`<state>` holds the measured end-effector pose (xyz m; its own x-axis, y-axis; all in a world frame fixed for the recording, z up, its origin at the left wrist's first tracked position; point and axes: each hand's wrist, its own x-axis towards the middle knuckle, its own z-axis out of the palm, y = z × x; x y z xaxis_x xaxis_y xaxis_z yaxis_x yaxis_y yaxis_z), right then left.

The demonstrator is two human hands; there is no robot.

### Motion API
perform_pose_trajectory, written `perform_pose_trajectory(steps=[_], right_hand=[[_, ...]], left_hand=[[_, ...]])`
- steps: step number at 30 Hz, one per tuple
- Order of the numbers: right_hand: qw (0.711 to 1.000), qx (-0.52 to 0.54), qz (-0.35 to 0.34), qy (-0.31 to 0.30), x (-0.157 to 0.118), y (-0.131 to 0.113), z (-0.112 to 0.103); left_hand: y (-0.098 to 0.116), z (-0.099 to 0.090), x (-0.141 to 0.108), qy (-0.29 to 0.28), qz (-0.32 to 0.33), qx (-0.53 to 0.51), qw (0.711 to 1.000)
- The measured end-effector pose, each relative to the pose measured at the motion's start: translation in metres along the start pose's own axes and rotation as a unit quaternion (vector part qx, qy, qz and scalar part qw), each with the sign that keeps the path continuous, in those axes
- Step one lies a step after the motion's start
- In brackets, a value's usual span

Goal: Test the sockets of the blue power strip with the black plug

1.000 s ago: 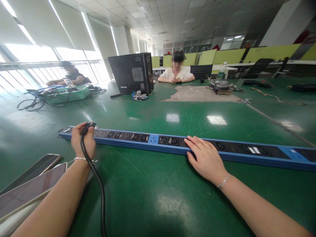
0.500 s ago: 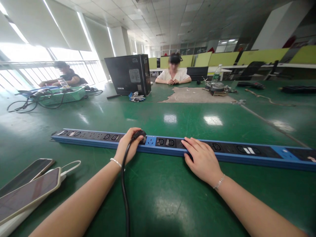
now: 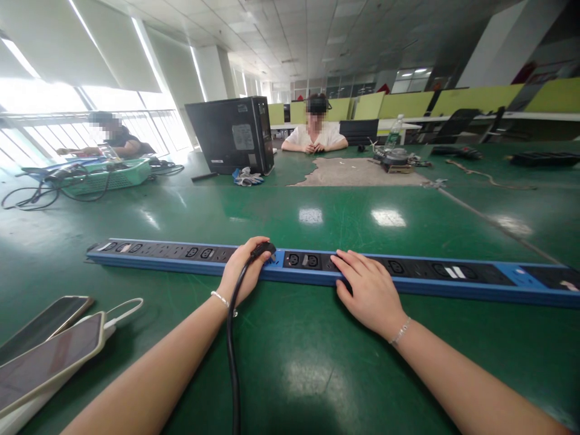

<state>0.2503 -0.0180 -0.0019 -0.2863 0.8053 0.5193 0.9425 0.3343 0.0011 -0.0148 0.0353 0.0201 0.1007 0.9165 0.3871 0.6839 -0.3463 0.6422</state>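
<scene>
A long blue and black power strip [image 3: 435,269] lies across the green table in front of me, with rows of sockets along its top. My left hand [image 3: 242,266] is closed on a black power plug [image 3: 263,248], held at the blue socket section left of the strip's middle. Whether its prongs sit in a socket I cannot tell. From the plug a thick black cable [image 3: 232,362] runs down past my wrist to the lower edge of view. My right hand [image 3: 367,287] rests on the strip with its fingers spread over the top, holding nothing.
Two phones [image 3: 49,356] lie at the lower left, one with a white cable. Farther back stand a green basket [image 3: 122,175] of cables, a black computer case [image 3: 231,136], gloves [image 3: 247,177] and a bottle [image 3: 395,132]. A person [image 3: 315,136] sits opposite, another at the left.
My left hand has shifted slightly right along the strip with the plug, now over the blue socket section. My right hand stays in place on the strip. The view has turned a little.
</scene>
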Motion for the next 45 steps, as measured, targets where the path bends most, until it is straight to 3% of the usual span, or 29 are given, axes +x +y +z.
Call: perform_pose_trajectory(steps=[11,22,31,40,45], right_hand=[[1.0,-0.001,-0.001,0.0,0.0,0.0,0.0],[1.0,-0.001,0.0,0.004,0.0,-0.001,-0.001],[0.999,0.008,0.018,0.027,-0.001,-0.005,0.001],[0.999,0.022,0.031,0.03,0.002,-0.009,-0.003],[0.996,0.087,0.012,0.017,0.016,-0.037,-0.005]], left_hand=[[0.0,0.004,0.0,0.005,0.065,0.062,0.996],[-0.014,0.015,-0.001,0.038,0.144,0.075,0.986],[-0.019,0.017,0.002,0.018,0.169,0.096,0.981],[0.006,0.003,-0.001,-0.052,0.197,0.154,0.967],[0.002,0.002,-0.001,-0.035,0.22,0.167,0.961]])
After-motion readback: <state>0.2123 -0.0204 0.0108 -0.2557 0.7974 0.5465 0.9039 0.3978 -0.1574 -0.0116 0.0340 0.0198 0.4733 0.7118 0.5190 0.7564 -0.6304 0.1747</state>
